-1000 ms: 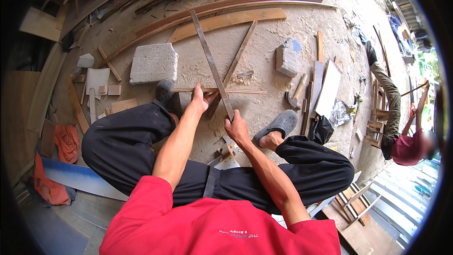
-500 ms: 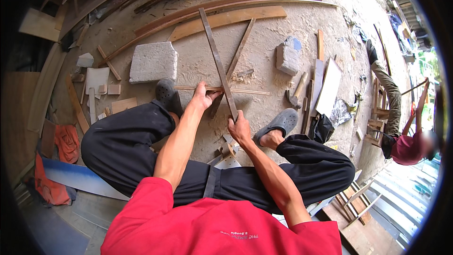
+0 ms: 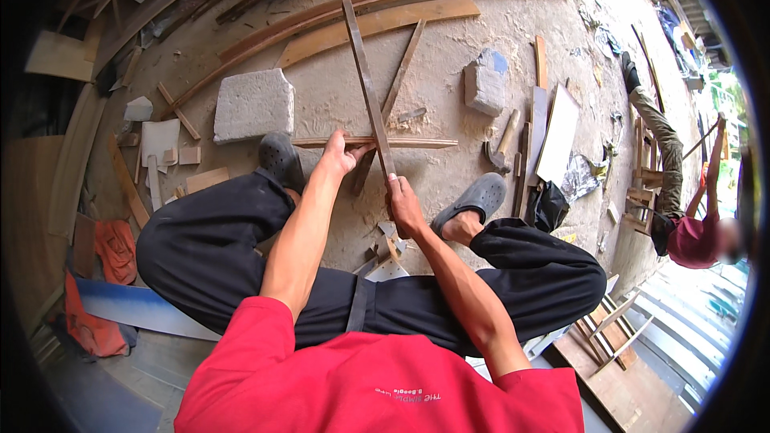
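My left hand [image 3: 342,154] is closed around a thin light-brown wooden strip [image 3: 421,143], held crosswise between my feet. In my right hand [image 3: 407,208] is the near end of a long dark wooden strip [image 3: 362,64], which points away from me. The dark strip crosses over the light one just right of my left fingers; whether they touch cannot be told. Beyond them a brown wooden slat [image 3: 406,64] lies slanted on the floor, partly hidden under the crossing. A claw hammer [image 3: 505,140] lies on the floor to the right.
A whitish block [image 3: 255,106] lies far left, a smaller block [image 3: 486,84] far right. Boards [image 3: 385,22] stretch across the far floor. Right of the hammer lie panels [image 3: 558,135] and a black bag [image 3: 547,207]. Another person [image 3: 694,240] is at the right edge.
The dark strip has swung to point more directly away from me, its near end shifting left. The light strip has rolled slightly, showing a broader side. My view has shifted a little.
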Demonstrator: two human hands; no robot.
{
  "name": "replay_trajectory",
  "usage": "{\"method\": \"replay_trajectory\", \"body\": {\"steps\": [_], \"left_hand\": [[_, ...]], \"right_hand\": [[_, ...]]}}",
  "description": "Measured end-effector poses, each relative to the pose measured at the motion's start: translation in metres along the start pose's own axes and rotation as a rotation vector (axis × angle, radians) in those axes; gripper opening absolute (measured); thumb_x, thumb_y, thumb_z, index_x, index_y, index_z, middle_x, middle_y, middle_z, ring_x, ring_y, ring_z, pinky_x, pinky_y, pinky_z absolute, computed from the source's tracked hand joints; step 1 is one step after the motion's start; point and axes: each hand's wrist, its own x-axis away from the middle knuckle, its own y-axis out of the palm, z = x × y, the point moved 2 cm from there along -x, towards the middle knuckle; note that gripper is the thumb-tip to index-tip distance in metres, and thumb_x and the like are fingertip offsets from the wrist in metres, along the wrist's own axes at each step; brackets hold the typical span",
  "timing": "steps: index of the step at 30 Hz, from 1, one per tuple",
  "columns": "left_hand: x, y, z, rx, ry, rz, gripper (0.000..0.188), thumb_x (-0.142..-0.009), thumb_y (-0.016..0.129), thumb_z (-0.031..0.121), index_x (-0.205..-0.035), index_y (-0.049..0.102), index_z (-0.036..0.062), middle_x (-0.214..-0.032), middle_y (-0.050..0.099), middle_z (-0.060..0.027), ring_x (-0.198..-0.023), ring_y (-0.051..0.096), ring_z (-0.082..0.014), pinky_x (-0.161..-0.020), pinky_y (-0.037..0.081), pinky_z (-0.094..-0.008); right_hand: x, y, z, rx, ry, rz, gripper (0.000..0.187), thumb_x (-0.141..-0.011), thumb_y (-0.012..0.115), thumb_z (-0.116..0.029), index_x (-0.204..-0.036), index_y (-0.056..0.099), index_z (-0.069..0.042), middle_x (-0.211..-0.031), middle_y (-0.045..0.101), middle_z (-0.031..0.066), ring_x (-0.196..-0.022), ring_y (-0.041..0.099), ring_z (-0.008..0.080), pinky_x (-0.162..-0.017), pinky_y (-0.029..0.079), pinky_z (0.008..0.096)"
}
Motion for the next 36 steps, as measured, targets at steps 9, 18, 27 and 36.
{"method": "replay_trajectory", "body": {"steps": [9,18,27,36], "left_hand": [[-0.005,0.003,-0.006,-0.077,0.013,0.021,0.041,-0.093,0.044,0.017,-0.124,0.032,-0.0074,-0.124,0.044,-0.0275,-0.112,0.054,-0.0453,-0.092,0.053,-0.0624],[0.001,0.007,-0.005,-0.097,0.019,0.072,0.038,-0.093,0.045,0.016,-0.122,0.034,-0.006,-0.12,0.047,-0.0248,-0.109,0.056,-0.0438,-0.089,0.056,-0.0606],[0.006,0.01,-0.009,-0.144,0.078,0.084,0.041,-0.096,0.046,0.021,-0.123,0.037,-0.0075,-0.122,0.048,-0.0265,-0.111,0.056,-0.0436,-0.09,0.056,-0.0582],[0.009,0.01,-0.01,-0.161,0.079,0.036,0.042,-0.099,0.042,0.025,-0.124,0.038,-0.0077,-0.122,0.051,-0.0264,-0.109,0.057,-0.0426,-0.087,0.058,-0.0571]], "right_hand": [[-0.022,0.002,-0.015,0.004,-0.098,0.051,0.045,-0.101,0.045,-0.045,-0.103,0.056,-0.002,-0.071,0.06,0.0099,-0.054,0.056,0.018,-0.049,0.045,0.0333],[-0.033,0.008,-0.003,0.051,-0.121,0.082,0.048,-0.101,0.042,-0.047,-0.103,0.053,0.0,-0.074,0.062,0.0185,-0.067,0.061,0.0296,-0.066,0.047,0.0427],[-0.047,0.01,0.011,0.04,-0.192,0.059,0.037,-0.103,0.04,-0.044,-0.092,0.045,-0.009,-0.061,0.047,0.0024,-0.047,0.044,0.0139,-0.043,0.037,0.0313],[-0.051,0.01,0.016,-0.055,-0.161,-0.016,0.034,-0.103,0.039,-0.044,-0.092,0.043,-0.012,-0.061,0.043,0.0007,-0.046,0.039,0.0122,-0.042,0.034,0.0305]]}}
